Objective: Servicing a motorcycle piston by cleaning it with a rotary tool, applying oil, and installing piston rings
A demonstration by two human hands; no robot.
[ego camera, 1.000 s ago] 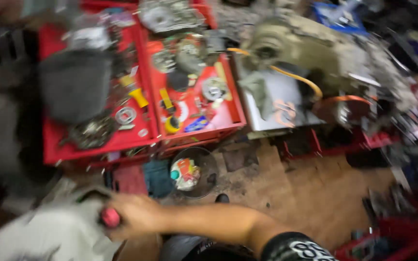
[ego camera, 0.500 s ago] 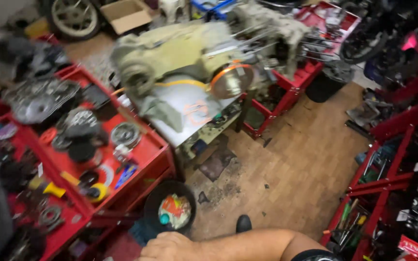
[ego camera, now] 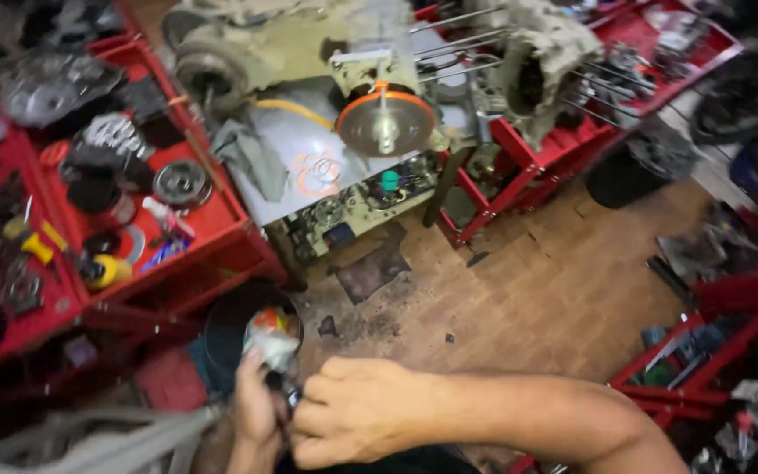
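Small dark metal part (ego camera: 284,391): held low in the head view, pinched between my two hands, mostly hidden; its exact shape cannot be told.

My right hand (ego camera: 357,412): fingers curled and clenched toward the part, forearm running off to the right edge.

My left hand (ego camera: 254,412): fingers (ego camera: 247,369) raised and closed on the part from the left, just below a crumpled whitish wrapper with orange and green print (ego camera: 271,338).

Round black bucket (ego camera: 237,333): on the wooden plank floor (ego camera: 519,290), directly above my hands; the wrapper sits at its rim.

Red metal tool tray (ego camera: 212,224): left of the bucket, holding a round silver ribbed disc (ego camera: 182,182), a yellow-handled tool (ego camera: 107,272) and dark round parts.

Grey-topped bench (ego camera: 296,149): upper middle, carrying a grimy beige engine casing (ego camera: 265,44), a grey rag (ego camera: 252,158) and an orange-rimmed metal disc (ego camera: 385,123) on a shaft.

Red metal stand (ego camera: 519,167): right of the bench, bearing a second grey engine block (ego camera: 541,61) with long studs.

Red shelving (ego camera: 730,298): right edge, blurred.
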